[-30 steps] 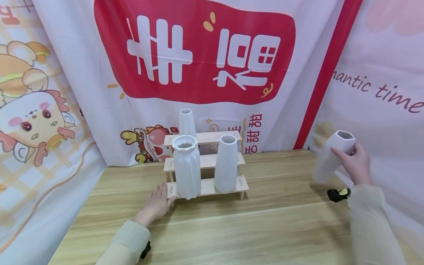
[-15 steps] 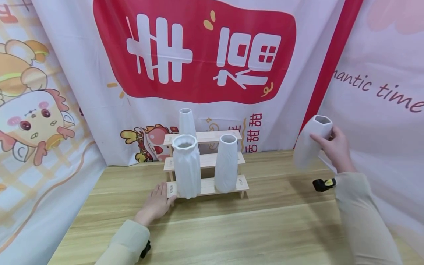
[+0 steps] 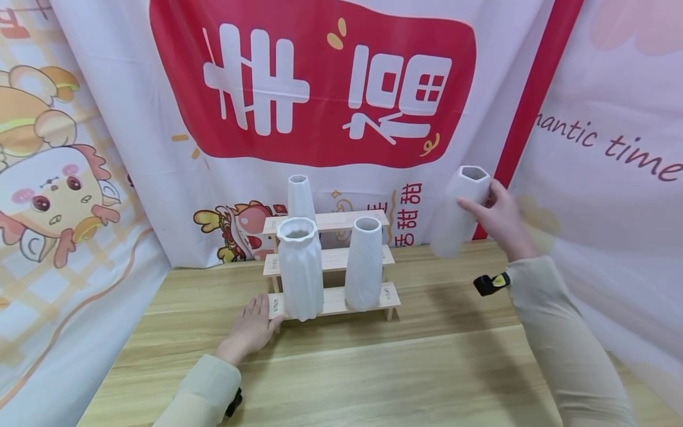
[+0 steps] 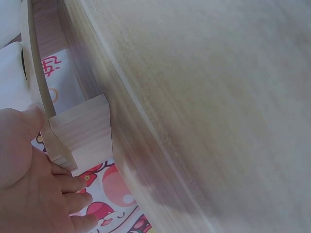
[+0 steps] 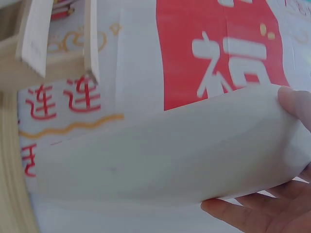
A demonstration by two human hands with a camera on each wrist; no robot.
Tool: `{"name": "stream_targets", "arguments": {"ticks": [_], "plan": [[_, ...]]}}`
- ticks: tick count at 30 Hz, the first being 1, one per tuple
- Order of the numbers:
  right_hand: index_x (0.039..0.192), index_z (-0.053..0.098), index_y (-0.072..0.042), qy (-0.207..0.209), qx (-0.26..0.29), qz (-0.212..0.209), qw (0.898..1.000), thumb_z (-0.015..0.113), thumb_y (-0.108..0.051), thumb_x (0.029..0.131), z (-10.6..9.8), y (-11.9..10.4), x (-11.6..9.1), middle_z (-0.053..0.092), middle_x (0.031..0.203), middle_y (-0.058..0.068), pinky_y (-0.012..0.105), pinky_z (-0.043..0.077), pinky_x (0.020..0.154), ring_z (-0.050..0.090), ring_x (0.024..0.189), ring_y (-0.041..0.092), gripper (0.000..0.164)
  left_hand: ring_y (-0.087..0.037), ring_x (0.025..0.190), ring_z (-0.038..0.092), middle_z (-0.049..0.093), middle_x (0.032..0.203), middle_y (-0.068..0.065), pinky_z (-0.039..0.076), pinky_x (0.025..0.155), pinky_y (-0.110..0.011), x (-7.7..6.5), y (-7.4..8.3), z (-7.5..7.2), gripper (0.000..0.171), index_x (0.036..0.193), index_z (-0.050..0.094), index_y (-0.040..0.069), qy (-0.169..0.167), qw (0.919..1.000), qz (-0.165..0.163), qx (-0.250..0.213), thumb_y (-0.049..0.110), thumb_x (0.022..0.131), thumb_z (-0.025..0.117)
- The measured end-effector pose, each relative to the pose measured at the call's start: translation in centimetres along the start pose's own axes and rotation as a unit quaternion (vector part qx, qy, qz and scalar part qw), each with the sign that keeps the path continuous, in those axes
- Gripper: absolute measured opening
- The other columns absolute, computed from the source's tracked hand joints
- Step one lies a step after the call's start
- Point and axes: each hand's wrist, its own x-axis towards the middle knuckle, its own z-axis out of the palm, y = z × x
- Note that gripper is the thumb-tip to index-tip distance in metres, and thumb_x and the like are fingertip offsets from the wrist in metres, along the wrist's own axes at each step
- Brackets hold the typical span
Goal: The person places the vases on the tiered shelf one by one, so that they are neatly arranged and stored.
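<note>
My right hand [image 3: 506, 222] grips a white vase [image 3: 463, 204] with a six-sided mouth near its top, thumb on the near side. The vase tilts slightly, in the air above the back right of the table. Its smooth side [image 5: 160, 150] fills the right wrist view. My left hand [image 3: 251, 326] holds the left end of the lowest step of a three-step wooden stand [image 3: 333, 300], thumb at the front corner, fingers along the side. On the stand are a fluted vase [image 3: 301, 273] and a tapered vase [image 3: 365, 267] in front, and a slim vase [image 3: 301, 198] on the top step.
The wooden table [image 3: 373, 379] spreads in front of the stand. A printed cloth [image 3: 405, 142] with a red panel hangs close behind it, and further cloths close in the left and right sides. A black strap piece [image 3: 491, 283] sits at the right cuff.
My right hand has carried the six-sided vase leftward and upward, from the right side of the table toward the stand. The left hand and the stand with its vases have stayed put.
</note>
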Motion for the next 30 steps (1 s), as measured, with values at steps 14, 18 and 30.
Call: {"name": "stream_targets", "arguments": {"ticks": [14, 18, 30], "plan": [[0.136, 0.039, -0.017, -0.034, 0.035, -0.055, 0.997, 0.072, -0.042, 0.077, 5.2, -2.6, 1.1, 0.049, 0.128, 0.006, 0.050, 0.044, 0.088, 0.050, 0.108, 0.026, 0.072, -0.048, 0.131, 0.012, 0.013, 0.144, -0.034, 0.012, 0.105, -0.057, 0.0, -0.1, 0.1, 0.069, 0.139, 0.010, -0.017, 0.000, 1.0000, 0.000, -0.005, 0.033, 0.100, 0.037], [0.136, 0.040, -0.019, -0.045, 0.037, -0.067, 0.996, 0.072, -0.043, 0.076, 6.4, -2.9, 1.4, 0.049, 0.127, 0.004, 0.049, 0.045, 0.087, 0.051, 0.107, 0.025, 0.073, -0.047, 0.131, 0.012, 0.012, 0.144, -0.034, 0.012, 0.105, -0.057, -0.1, 0.0, 0.0, 0.069, 0.139, 0.010, -0.017, -0.002, 1.0000, -0.002, -0.008, 0.033, 0.100, 0.036], [0.134, 0.042, -0.023, -0.090, 0.062, -0.074, 0.991, 0.074, -0.046, 0.074, 10.1, -4.0, 1.6, 0.052, 0.122, -0.001, 0.039, 0.051, 0.079, 0.054, 0.100, 0.021, 0.072, -0.047, 0.132, 0.011, 0.011, 0.145, -0.033, 0.011, 0.106, -0.056, 0.1, -0.2, 0.0, 0.069, 0.140, 0.009, -0.015, -0.009, 0.9999, -0.003, -0.005, 0.035, 0.100, 0.035]]}}
